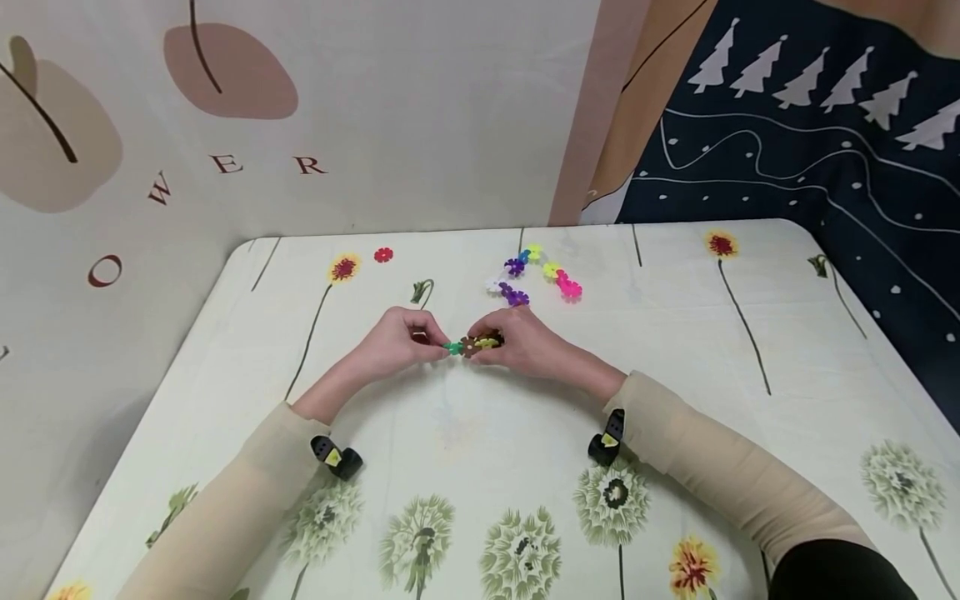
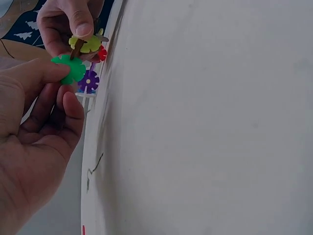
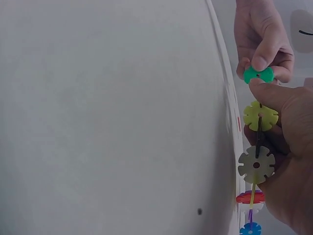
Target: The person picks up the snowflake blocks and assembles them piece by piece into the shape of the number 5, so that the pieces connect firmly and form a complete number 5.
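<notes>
Near the middle of the table, my left hand pinches a green notched interlocking disc between thumb and fingers. My right hand grips a chain of such discs from the other side. A brown disc stands right at the green one, between the hands. The right wrist view shows a yellow disc and a grey disc farther along the chain, partly under the right palm. Behind the right hand lie linked discs, among them a purple disc and a pink disc.
A red disc lies alone toward the back left. The table wears a white cloth printed with flowers and dandelions. Printed curtains hang behind it. Each wrist carries a small black camera.
</notes>
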A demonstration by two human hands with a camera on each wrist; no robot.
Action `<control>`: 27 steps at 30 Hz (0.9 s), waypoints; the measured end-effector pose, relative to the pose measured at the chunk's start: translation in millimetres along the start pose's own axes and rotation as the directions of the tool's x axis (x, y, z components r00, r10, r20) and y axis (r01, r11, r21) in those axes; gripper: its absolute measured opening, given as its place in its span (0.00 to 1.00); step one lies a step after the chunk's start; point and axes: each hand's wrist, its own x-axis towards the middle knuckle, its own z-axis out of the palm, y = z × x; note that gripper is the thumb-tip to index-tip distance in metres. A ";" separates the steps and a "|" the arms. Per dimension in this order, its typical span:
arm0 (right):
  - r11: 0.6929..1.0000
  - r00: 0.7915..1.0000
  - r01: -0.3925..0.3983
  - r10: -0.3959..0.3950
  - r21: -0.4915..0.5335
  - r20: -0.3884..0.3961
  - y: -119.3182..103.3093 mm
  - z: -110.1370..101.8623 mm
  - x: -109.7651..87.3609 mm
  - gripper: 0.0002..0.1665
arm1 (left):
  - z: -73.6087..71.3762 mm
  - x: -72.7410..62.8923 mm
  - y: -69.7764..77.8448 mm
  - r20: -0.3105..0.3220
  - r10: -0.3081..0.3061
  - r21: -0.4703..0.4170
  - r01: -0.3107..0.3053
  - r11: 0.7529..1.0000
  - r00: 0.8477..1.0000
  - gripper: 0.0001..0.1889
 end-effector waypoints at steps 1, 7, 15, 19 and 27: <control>1.000 1.000 -0.001 0.001 -0.009 -0.001 0.3 -0.1 -0.2 0.15 | -0.7 -0.1 0.0 0.000 -0.005 0.006 0.005 1.000 1.000 0.03; 0.999 1.000 -0.009 0.009 -0.038 -0.005 2.2 -1.5 -1.4 0.16 | -5.4 -0.2 -0.7 -0.022 -0.019 0.036 0.020 0.999 1.000 0.02; 0.997 0.997 0.070 -0.069 -0.030 0.037 3.1 -1.1 -1.6 0.15 | -3.0 4.2 -3.0 0.006 -0.013 0.017 0.013 1.000 1.000 0.02; 0.995 0.995 0.085 -0.082 -0.061 0.051 2.8 -2.9 -2.5 0.16 | -2.8 3.6 -0.9 0.021 -0.011 0.003 0.011 1.000 1.000 0.02; 0.993 0.990 0.098 -0.091 -0.064 0.106 3.6 -9.4 -5.6 0.18 | -3.5 2.0 1.0 0.063 0.032 -0.021 -0.031 0.999 0.998 0.04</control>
